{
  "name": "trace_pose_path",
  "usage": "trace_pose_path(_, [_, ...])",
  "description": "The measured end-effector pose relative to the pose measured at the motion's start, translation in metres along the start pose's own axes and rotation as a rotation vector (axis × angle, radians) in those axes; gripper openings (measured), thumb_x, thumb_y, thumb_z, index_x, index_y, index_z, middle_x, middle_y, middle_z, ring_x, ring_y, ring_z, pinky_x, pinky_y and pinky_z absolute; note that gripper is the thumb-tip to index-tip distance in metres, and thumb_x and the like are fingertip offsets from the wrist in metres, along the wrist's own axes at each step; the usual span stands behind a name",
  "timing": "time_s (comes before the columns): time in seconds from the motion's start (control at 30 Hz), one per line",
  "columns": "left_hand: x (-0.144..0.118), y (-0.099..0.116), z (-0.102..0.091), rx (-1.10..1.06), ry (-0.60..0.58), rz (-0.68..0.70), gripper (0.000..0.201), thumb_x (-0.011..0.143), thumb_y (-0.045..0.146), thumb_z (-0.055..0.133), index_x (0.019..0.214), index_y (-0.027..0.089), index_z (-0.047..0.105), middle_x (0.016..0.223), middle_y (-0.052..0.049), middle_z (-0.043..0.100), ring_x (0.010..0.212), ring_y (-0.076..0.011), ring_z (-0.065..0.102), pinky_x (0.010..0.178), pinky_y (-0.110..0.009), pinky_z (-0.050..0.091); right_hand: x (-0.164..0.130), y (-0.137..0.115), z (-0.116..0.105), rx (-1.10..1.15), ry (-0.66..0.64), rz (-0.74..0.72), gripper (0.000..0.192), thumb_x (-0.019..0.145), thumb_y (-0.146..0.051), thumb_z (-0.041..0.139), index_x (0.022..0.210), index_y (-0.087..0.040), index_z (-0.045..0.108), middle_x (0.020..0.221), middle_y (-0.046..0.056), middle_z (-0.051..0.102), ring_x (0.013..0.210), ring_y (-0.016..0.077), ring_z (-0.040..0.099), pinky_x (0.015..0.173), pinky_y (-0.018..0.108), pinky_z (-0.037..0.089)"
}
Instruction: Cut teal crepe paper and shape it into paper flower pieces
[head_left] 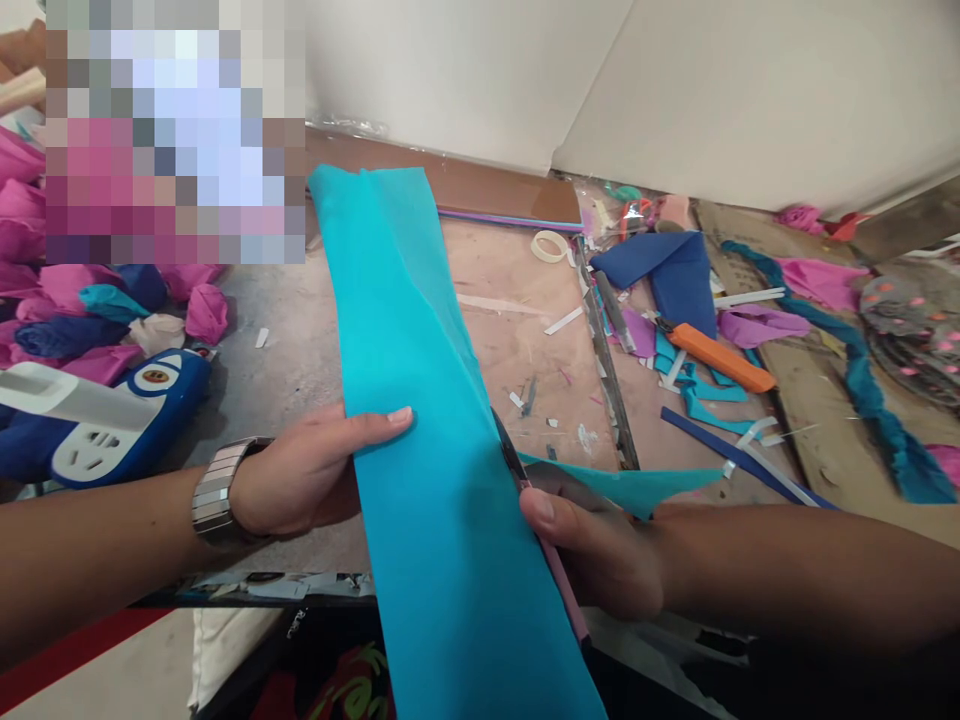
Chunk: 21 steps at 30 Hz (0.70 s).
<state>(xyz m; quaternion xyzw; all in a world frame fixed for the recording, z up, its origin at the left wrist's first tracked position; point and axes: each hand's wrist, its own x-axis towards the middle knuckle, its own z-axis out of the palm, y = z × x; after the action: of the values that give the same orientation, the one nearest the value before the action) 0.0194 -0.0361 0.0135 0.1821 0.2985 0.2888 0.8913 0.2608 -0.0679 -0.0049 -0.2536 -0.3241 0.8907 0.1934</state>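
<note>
On table | left hand [315, 475] pinches teal sheet [420, 400] | right hand [600, 545] grips half-hidden scissors [544, 540]

You have one long turquoise sheet [442, 480], one pair of scissors [536, 520], one orange utility knife [716, 356], one tape ring [550, 246], one power strip [112, 420] and one wristwatch [217, 490]. Two hands are yours: left hand [307, 478], right hand [600, 550].

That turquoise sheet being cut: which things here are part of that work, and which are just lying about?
In use:
turquoise sheet
scissors
left hand
right hand

Lying about:
orange utility knife
tape roll
dark blue sheet
power strip
pink paper balls
</note>
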Motion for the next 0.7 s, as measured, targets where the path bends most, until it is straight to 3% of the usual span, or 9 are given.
trace_pose_path(0.3, [0.0003,-0.0007,-0.0044,0.032,-0.044,-0.023,0.048,0.098,0.033,0.062,0.142,0.015,0.057,0.136,-0.019,0.067,0.125,-0.0369,0.066,0.107,-0.054,0.054,0.0049,0.0004,0.0044,0.031,0.044,-0.051,0.056,0.094,-0.058,0.059,0.056,-0.019,0.048,0.045,-0.004,0.047,0.040,0.0063,0.034,0.044,0.022,0.032])
trace_pose_path(0.7, [0.0002,-0.0021,-0.0076,0.020,-0.074,-0.030,0.048,0.098,0.033,0.061,0.141,0.014,0.059,0.122,-0.017,0.075,0.118,-0.0355,0.070,0.103,-0.052,0.055,0.0012,0.0029,0.0008,0.035,0.066,0.004,0.055,0.093,-0.060,0.059,0.058,-0.018,0.051,0.045,-0.003,0.049,0.038,0.0074,0.036,0.043,0.023,0.034])
